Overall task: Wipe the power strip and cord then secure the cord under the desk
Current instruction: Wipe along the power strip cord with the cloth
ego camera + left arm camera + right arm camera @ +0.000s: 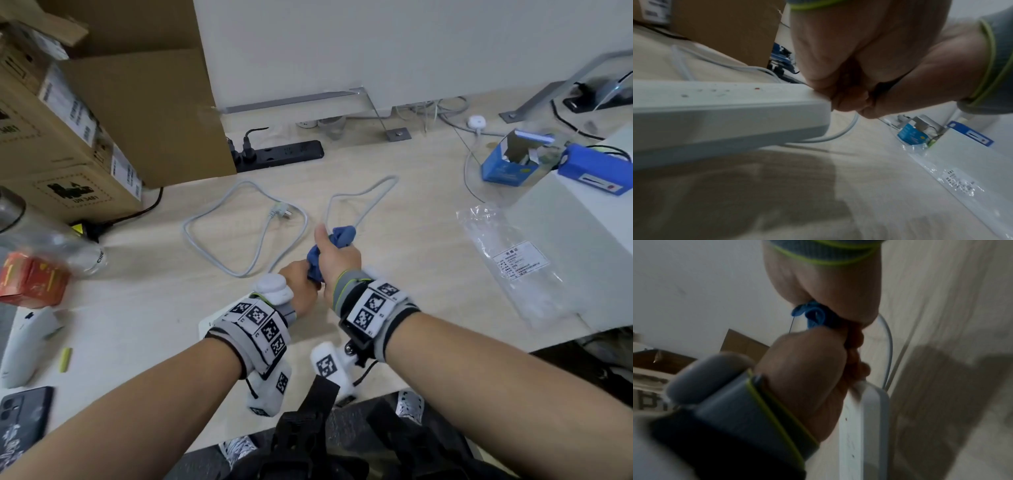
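My left hand (301, 284) is curled round the cord end of a white power strip (725, 110), which the head view mostly hides under my wrist. Just beyond it, my right hand (337, 255) grips a bunched blue cloth (342, 236) wrapped round the grey cord (246, 219). The cord runs out of the cloth and lies in two loose loops on the pale wooden surface, ending in its plug (279, 210). In the right wrist view the cloth (813, 316) pokes out of my fist above the left hand (807, 361) and the strip (863, 426).
A black power strip (281, 154) with plugs in it lies at the back beside stacked cardboard boxes (68, 120). On the right are a blue box (513, 157), a clear plastic bag (513, 267) and a white block (582, 240). A phone (20, 421) and red carton (30, 281) lie left.
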Tool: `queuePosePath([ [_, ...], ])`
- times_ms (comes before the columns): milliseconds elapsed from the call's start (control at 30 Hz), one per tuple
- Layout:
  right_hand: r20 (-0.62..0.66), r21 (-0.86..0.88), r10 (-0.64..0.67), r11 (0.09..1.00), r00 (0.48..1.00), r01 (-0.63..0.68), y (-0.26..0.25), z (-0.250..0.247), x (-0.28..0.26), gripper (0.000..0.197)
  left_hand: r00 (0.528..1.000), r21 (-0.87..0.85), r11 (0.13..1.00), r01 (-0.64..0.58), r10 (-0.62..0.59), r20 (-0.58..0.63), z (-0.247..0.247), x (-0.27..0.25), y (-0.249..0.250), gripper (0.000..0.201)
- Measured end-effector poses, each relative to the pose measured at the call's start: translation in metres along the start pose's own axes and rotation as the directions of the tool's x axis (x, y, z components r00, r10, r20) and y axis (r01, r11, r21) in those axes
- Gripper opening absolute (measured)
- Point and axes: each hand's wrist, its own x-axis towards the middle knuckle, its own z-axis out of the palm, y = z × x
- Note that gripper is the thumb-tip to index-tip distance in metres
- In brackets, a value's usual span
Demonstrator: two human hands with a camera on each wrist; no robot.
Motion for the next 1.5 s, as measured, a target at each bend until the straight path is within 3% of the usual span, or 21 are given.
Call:
queuePosePath([
  [133, -0.034, 0.009, 0.138, 0.990, 0.990, -0.138, 0.000, 0.005, 0.003, 0.063, 0.996, 0.125, 0.988, -0.089, 0.090, -0.003, 0.002, -0.010, -0.008, 0.030],
  [200, -0.055, -0.026, 0.163, 0.986, 0.985, -0.165, -0.012, -0.001, 0.006, 0.055, 0.989, 0.118, 0.983, -0.144, 0.140, 0.037, 0.002, -0.018, -0.008, 0.021],
  [267, -0.061, -0.030, 0.143, 0.989, 0.988, -0.145, -0.032, -0.010, 0.006, 0.047, 0.980, 0.091, 0.978, -0.186, 0.178, 0.094, 0.000, -0.026, -0.010, 0.024],
  [367, -0.104, 0.010, 0.058, 0.998, 0.993, -0.057, -0.072, -0.033, 0.018, 0.048, 0.929, 0.129, 0.930, -0.344, 0.317, 0.193, -0.001, -0.037, -0.023, 0.029],
  [467, -0.110, 0.055, 0.007, 0.998, 0.994, -0.001, -0.102, -0.058, 0.029, 0.026, 0.886, 0.179, 0.882, -0.435, 0.385, 0.257, -0.004, -0.049, -0.034, 0.033],
  [533, -0.098, 0.080, -0.035, 0.996, 0.995, 0.043, -0.114, -0.067, 0.031, 0.021, 0.874, 0.201, 0.865, -0.460, 0.401, 0.274, -0.006, -0.046, -0.033, 0.042],
  [633, -0.110, 0.100, -0.112, 0.987, 0.988, 0.123, -0.132, -0.071, 0.025, 0.006, 0.871, 0.343, 0.847, -0.405, 0.243, 0.428, -0.010, -0.042, -0.029, 0.033],
  [767, -0.123, 0.155, -0.169, 0.970, 0.978, 0.187, -0.137, -0.074, 0.016, 0.013, 0.864, 0.433, 0.868, -0.244, -0.008, 0.503, -0.016, -0.023, -0.031, 0.015],
  [800, -0.115, 0.159, -0.170, 0.969, 0.979, 0.187, -0.133, -0.071, 0.014, 0.014, 0.871, 0.453, 0.864, -0.222, -0.033, 0.490, -0.018, -0.018, -0.030, 0.017],
  [867, -0.072, 0.186, -0.151, 0.969, 0.986, 0.162, -0.123, -0.061, 0.009, 0.020, 0.927, 0.422, 0.892, -0.163, -0.008, 0.375, -0.017, -0.011, -0.028, 0.035],
  [933, -0.051, 0.198, -0.144, 0.968, 0.988, 0.151, -0.119, -0.054, 0.005, 0.032, 0.977, 0.225, 0.967, -0.116, 0.071, 0.199, -0.013, -0.010, -0.011, 0.046],
  [1033, -0.004, 0.272, -0.118, 0.955, 0.993, 0.115, -0.118, -0.047, 0.001, 0.028, 0.983, -0.117, 0.976, -0.181, 0.180, -0.024, -0.008, -0.002, 0.034, 0.042],
  [1100, 0.031, 0.318, -0.113, 0.943, 0.993, 0.098, -0.116, -0.042, -0.004, 0.023, 0.978, -0.250, 0.945, -0.211, 0.201, -0.065, -0.005, 0.007, 0.062, 0.028],
  [1167, 0.049, 0.318, -0.087, 0.946, 0.995, 0.067, -0.115, -0.038, -0.004, 0.041, 0.964, -0.221, 0.940, -0.261, 0.240, -0.117, -0.006, 0.013, 0.076, 0.023],
  [1267, 0.018, 0.212, -0.046, 0.976, 0.999, 0.041, -0.119, -0.038, -0.003, 0.024, 0.929, -0.052, 0.935, -0.351, 0.341, -0.147, -0.014, 0.012, 0.072, 0.030],
  [1367, -0.039, 0.195, -0.052, 0.979, 0.998, 0.058, -0.133, -0.049, 0.007, 0.013, 0.890, 0.033, 0.895, -0.444, 0.445, -0.096, -0.025, 0.008, 0.050, 0.031],
  [1500, -0.080, 0.201, -0.016, 0.979, 0.997, 0.032, -0.148, -0.063, 0.017, 0.016, 0.870, 0.074, 0.870, -0.487, 0.491, -0.041, -0.030, 0.004, 0.019, 0.029],
])
